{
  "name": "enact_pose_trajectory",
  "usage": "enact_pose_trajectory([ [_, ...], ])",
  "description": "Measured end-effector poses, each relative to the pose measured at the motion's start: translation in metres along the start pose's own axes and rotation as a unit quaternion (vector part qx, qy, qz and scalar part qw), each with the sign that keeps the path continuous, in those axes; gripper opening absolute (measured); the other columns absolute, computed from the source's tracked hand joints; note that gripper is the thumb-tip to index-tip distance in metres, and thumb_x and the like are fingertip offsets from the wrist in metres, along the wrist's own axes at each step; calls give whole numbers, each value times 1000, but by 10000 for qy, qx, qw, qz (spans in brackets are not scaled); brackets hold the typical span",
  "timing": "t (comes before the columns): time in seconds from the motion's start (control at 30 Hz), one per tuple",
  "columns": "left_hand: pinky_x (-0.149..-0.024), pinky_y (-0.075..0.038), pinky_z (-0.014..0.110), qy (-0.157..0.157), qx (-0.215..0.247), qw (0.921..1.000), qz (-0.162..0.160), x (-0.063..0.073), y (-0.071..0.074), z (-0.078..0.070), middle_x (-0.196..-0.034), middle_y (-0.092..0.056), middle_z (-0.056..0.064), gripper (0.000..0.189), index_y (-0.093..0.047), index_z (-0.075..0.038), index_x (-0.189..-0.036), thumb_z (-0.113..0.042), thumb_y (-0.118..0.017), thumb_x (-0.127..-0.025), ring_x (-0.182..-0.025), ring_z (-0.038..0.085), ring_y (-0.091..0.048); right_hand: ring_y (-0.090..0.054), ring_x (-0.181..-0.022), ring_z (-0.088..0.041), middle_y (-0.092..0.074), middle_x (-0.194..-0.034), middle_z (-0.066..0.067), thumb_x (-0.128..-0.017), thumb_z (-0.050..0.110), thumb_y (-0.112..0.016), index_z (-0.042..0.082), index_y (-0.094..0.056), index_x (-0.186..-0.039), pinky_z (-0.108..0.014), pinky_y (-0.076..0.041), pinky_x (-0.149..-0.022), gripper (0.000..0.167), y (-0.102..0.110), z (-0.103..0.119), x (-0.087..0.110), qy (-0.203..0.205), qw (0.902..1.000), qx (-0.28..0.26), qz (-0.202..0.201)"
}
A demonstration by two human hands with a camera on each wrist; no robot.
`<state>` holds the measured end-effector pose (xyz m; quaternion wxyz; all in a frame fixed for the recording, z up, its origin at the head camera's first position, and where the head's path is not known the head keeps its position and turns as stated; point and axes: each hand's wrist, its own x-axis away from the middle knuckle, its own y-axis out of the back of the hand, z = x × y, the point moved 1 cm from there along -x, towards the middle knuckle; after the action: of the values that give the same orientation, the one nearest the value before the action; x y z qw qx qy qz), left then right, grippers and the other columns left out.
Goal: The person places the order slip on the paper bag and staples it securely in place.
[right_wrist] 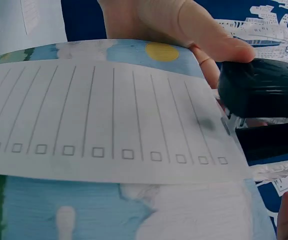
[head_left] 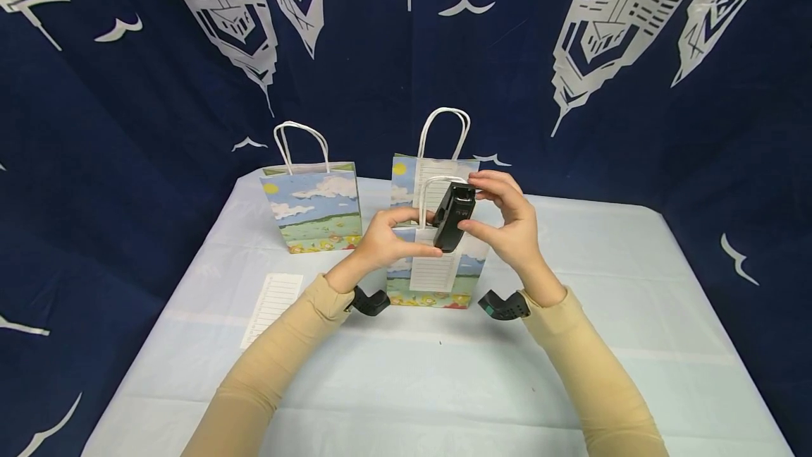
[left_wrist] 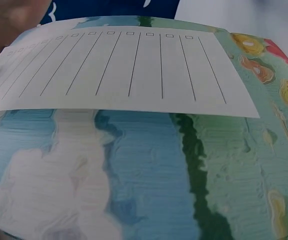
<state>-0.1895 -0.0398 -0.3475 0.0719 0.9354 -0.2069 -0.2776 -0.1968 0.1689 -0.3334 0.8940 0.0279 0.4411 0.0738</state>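
The left hand [head_left: 390, 237] grips the black stapler [head_left: 454, 221], thumb and fingers round it, at the top rim of the front paper bag [head_left: 400, 282]. The right hand [head_left: 512, 223] curves at its near end; whether it grips, I can't tell. To staple cleanly, keep the checklist sheet [head_left: 431, 278] flat and square, the white handle [head_left: 421, 204] clear. The right wrist view shows the stapler's gap beside the sheet's edge; the head view hides that but shows two more bags [head_left: 317, 214] on the worktop [head_left: 444, 386].
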Motion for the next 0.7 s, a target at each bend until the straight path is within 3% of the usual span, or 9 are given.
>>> enact_pose_trajectory([
  [0.13,-96,-43,35,51,-51,10000,38,0,1,2,-106,-66,21,48,-65,9,-109,6,-82,-64,-106,30,-59,-50,-100,-21,-57,-109,-3,-71,32,-82,-11,-61,-108,-28,-44,-84,60,-1,4,-1,-51,10000,12,-34],
  [0.3,-95,-44,36,15,14,9999,102,-1,1,28,-108,-68,13,50,-67,2,-111,1,-84,-65,-106,21,-60,-47,-83,-20,-58,-99,-1,-71,30,-83,-11,-63,-104,-26,-43,-76,57,-3,7,-2,-73,9999,29,-151],
  [0.4,-92,-45,40,70,-71,9998,150,0,2,23,-108,-67,15,50,-66,3,-112,1,-83,-66,-104,24,-60,-49,-79,-20,-61,-96,-1,-71,28,-83,-12,-63,-103,-25,-45,-74,56,-3,8,-2,-97,9997,43,-203],
  [0.53,-90,-47,39,217,-196,9994,201,1,5,1,-109,-65,21,49,-63,8,-113,4,-81,-67,-103,31,-59,-57,-80,-18,-64,-96,-1,-71,27,-82,-13,-62,-104,-26,-49,-75,56,-3,8,-1,-150,9996,-68,-247],
  [0.7,-93,-45,32,324,-200,9989,290,3,10,-2,-117,-61,21,53,-59,9,-118,4,-80,-70,-107,31,-57,-62,-82,-16,-66,-96,0,-71,27,-82,-15,-61,-104,-27,-51,-77,58,-4,7,-1,-160,9992,-165,-316],
])
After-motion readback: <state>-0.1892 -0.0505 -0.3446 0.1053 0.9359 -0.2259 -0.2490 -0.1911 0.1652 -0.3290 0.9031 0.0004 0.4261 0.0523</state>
